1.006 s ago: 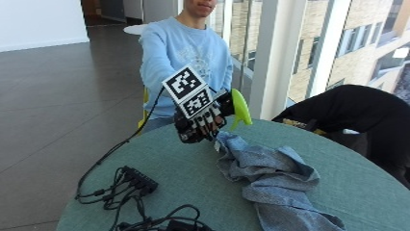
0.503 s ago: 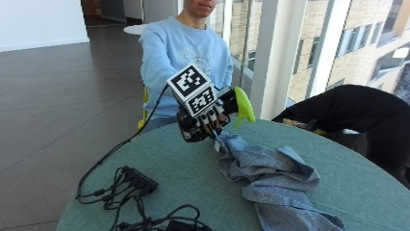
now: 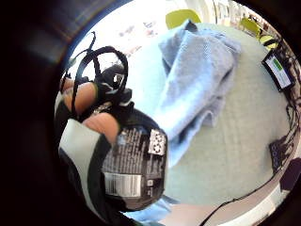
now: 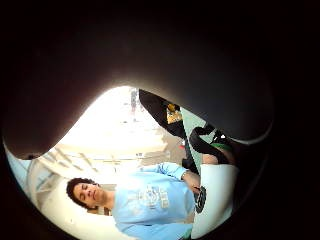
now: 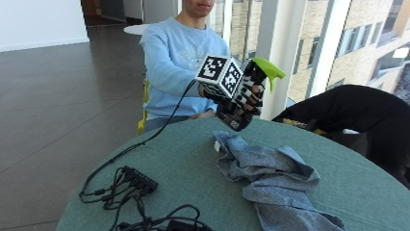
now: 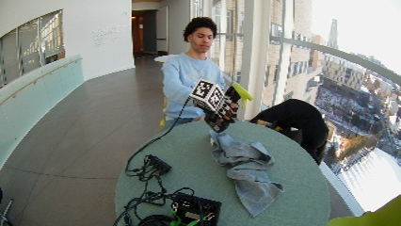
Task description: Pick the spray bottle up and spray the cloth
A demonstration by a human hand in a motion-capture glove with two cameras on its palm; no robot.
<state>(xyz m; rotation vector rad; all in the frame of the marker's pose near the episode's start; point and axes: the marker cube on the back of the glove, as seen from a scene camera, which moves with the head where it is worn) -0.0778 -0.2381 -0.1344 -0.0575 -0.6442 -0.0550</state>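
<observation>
Outside view: a dark spray bottle with a green trigger point(image 5: 240, 103) is gripped by the gloved right hand point(image 5: 247, 98), above the crumpled blue-grey cloth point(image 5: 272, 178); if the nozzle is misaimed, the desk point(image 5: 173, 168) could be sprayed.

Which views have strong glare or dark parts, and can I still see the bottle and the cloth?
Thumb side palm view: mostly dark, window glare, no cloth. Little finger side palm view: curved edges, spray bottle label blurred, cloth clear. Outside view: bright windows behind, right hand and bottle readable.
</observation>
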